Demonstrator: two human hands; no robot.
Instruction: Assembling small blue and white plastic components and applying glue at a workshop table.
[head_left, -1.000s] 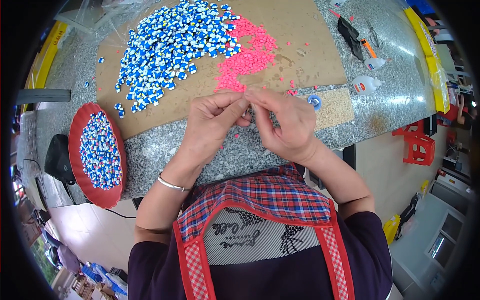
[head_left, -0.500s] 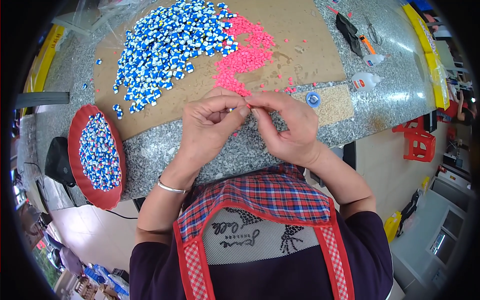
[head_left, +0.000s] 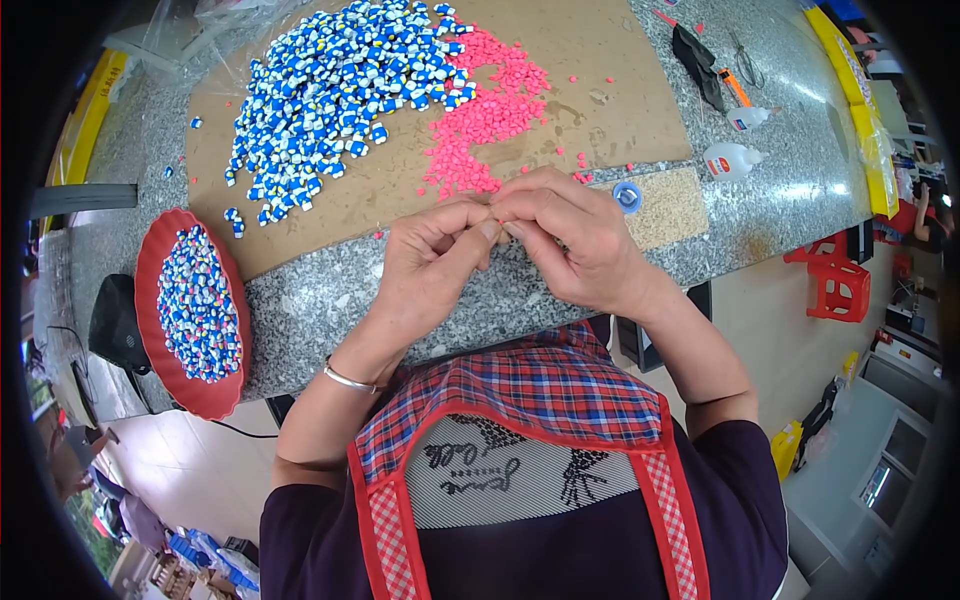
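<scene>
Your left hand and right hand meet, fingertips pinched on something too tiny to see. Beyond them, big heaps of blue pieces and pink bits wait. The red tray by your left hand looks nearly full.

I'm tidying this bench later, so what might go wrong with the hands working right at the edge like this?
The left hand and right hand pinch something tiny over the counter edge; if dropped, it would likely fall to the floor. The red tray overhangs the counter, so a nudge might tip it.
</scene>
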